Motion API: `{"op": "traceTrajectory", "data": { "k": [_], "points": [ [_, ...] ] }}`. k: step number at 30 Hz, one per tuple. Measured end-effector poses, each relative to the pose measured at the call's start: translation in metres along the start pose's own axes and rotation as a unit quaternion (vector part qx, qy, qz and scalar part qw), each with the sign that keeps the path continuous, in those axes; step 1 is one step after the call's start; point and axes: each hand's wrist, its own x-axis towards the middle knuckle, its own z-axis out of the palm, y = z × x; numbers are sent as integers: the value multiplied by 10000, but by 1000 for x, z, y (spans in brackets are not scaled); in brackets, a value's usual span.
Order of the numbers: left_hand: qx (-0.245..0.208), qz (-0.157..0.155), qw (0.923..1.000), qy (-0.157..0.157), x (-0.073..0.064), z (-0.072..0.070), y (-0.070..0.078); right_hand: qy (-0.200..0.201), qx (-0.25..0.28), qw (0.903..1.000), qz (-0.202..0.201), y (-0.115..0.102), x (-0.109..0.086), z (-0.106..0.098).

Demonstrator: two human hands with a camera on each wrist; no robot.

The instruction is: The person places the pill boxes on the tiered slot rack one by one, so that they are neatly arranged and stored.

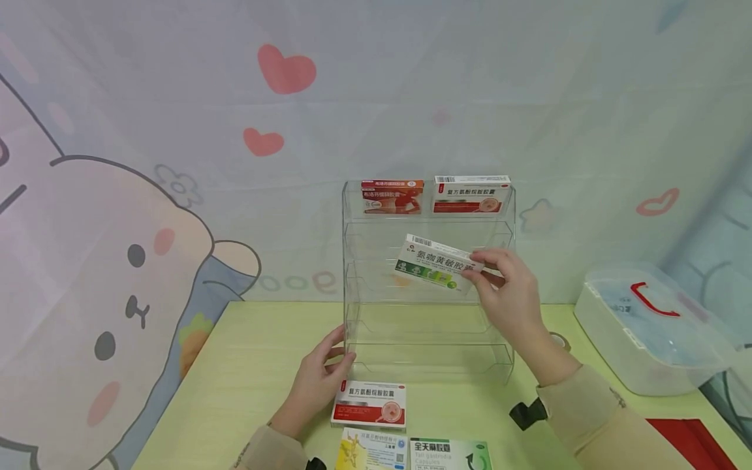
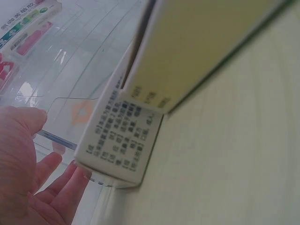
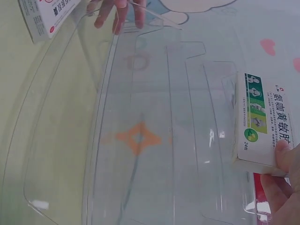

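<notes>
My right hand (image 1: pixel 511 297) pinches the right end of a white and green medicine box (image 1: pixel 435 262), tilted in front of the middle tiers of a clear tiered display rack (image 1: pixel 429 344). In the right wrist view, the thumb lies on this box's (image 3: pixel 255 117) printed face. My left hand (image 1: pixel 320 375) grips the rack's lower left side edge, thumb and fingers on either side of it in the left wrist view. On the top tier stand a red medicine box (image 1: pixel 391 198) and a white and red box (image 1: pixel 471 196). Another white and red box (image 1: pixel 369 405) lies just below the left hand.
Nearest me on the table (image 1: pixel 235 378) lie a yellow and white box (image 1: pixel 371 450) and a green and white box (image 1: pixel 450 455), both cut off by the frame. To the right are a lidded plastic bin (image 1: pixel 634 339), a tape roll (image 1: pixel 560 341) and a red item (image 1: pixel 687 440).
</notes>
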Motion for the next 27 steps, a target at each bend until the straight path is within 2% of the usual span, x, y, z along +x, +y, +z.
{"op": "traceTrajectory", "data": {
  "k": [10, 19, 27],
  "points": [
    [44, -6, 10000, 70, 0, 2, -1, 202, 32, 9997, -117, 3, 14, 3],
    [31, -21, 10000, 55, -1, 2, 2, 164, -52, 9992, -349, -6, 36, 10],
    [40, 89, 9999, 59, 0, 1, 0, 3, -553, 9963, -653, -12, 53, 23]
  ]
}}
